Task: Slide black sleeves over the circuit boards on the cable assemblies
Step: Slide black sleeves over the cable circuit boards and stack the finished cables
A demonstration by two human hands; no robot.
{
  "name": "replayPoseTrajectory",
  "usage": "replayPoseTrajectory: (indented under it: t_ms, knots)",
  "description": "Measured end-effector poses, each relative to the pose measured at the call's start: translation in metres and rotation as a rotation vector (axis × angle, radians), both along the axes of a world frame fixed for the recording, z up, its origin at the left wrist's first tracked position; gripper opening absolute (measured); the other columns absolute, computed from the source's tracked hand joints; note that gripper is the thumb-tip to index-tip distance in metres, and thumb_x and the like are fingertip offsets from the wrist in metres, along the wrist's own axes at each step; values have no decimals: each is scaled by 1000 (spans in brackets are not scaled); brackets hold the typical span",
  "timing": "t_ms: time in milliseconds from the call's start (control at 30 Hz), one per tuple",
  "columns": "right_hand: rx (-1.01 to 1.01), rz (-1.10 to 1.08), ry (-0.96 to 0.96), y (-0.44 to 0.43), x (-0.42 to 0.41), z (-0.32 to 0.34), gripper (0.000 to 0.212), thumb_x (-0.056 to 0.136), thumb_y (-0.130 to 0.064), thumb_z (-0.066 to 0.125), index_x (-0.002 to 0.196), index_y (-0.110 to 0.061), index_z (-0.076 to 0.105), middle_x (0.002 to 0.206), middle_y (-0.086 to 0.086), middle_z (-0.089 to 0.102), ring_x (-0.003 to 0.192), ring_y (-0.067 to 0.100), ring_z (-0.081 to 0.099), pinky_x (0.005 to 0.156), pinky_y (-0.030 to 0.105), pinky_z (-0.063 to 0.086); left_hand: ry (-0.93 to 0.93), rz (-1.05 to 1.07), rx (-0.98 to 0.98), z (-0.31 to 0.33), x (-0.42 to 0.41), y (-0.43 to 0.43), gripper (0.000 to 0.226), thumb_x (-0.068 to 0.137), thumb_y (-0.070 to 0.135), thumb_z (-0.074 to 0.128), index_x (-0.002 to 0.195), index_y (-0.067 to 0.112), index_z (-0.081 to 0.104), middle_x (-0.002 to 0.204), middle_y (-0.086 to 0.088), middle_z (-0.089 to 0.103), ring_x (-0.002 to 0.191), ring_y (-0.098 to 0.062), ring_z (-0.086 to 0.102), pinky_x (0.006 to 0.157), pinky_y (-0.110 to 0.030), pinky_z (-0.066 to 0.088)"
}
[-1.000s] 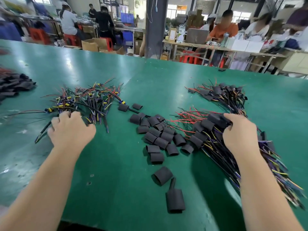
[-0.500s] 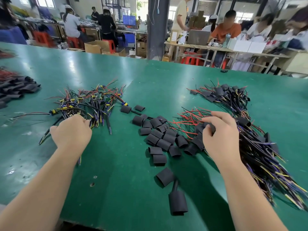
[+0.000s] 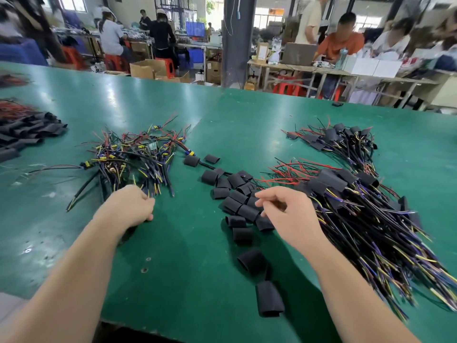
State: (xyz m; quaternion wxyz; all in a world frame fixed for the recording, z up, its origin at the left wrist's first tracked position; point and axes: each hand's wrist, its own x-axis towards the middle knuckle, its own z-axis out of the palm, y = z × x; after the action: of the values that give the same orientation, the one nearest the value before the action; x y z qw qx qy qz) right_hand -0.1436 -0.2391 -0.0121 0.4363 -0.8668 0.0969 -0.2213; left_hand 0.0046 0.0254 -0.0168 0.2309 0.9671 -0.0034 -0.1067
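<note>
Several loose black sleeves lie in the middle of the green table. To their left is a heap of bare cable assemblies with yellow-blue parts and small boards. On the right lies a bundle of sleeved assemblies. My left hand is at the near end of the bare heap with its fingers curled, apparently round a cable that runs hidden under the palm. My right hand hovers over the loose sleeves, fingers loosely bent, holding nothing I can see.
Two more sleeves lie near the table's front edge. A second sleeved bundle is at the far right, and another heap of black sleeves at the far left. People work at benches beyond the table.
My right hand left the sleeved bundle and moved left over the loose sleeves. My left hand drew back from the bare heap toward me, fingers staying curled.
</note>
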Motion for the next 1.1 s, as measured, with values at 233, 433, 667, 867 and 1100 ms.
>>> replayPoseTrajectory:
  t_ms: [233, 433, 667, 867, 1100]
  knots:
    - [44, -35, 10, -5, 1, -2, 42, 84, 3, 56, 77, -37, 66, 73, -20, 70, 69, 13, 66, 72, 25, 55, -498, -6, 216, 7, 11, -21, 46, 85, 48, 58, 124, 23, 53, 120, -16, 56, 111, -37, 51, 88, -46, 43]
    - [45, -35, 11, -7, 1, -6, 44, 84, 7, 55, 76, -35, 65, 72, -14, 70, 65, 12, 64, 66, 20, 53, -253, -20, 327, -8, 38, -23, 43, 98, 43, 40, 138, 28, 43, 131, -18, 49, 123, -40, 36, 95, -47, 38]
    - [42, -30, 15, -7, 3, -7, 40, 85, 5, 55, 78, -33, 65, 75, -14, 70, 65, 8, 63, 66, 14, 51, -463, 39, -1, -2, 44, -24, 42, 95, 23, 43, 57, 5, 49, 68, -19, 59, 76, -39, 59, 69, -37, 47]
    - [18, -34, 18, -9, 3, -7, 39, 85, 3, 56, 78, -35, 66, 72, -17, 70, 69, 17, 65, 69, 22, 53, -520, 298, -662, 1, 43, -18, 20, 82, 11, 63, 68, 21, 55, 62, -4, 56, 58, -20, 45, 65, -28, 50]
    - [35, -18, 10, -8, 4, -8, 40, 86, 5, 56, 78, -33, 65, 70, -17, 70, 61, 3, 65, 65, 12, 50, -530, 362, -430, 14, 37, -19, 40, 78, 20, 59, 118, 21, 63, 114, -6, 64, 103, -22, 59, 90, -30, 44]
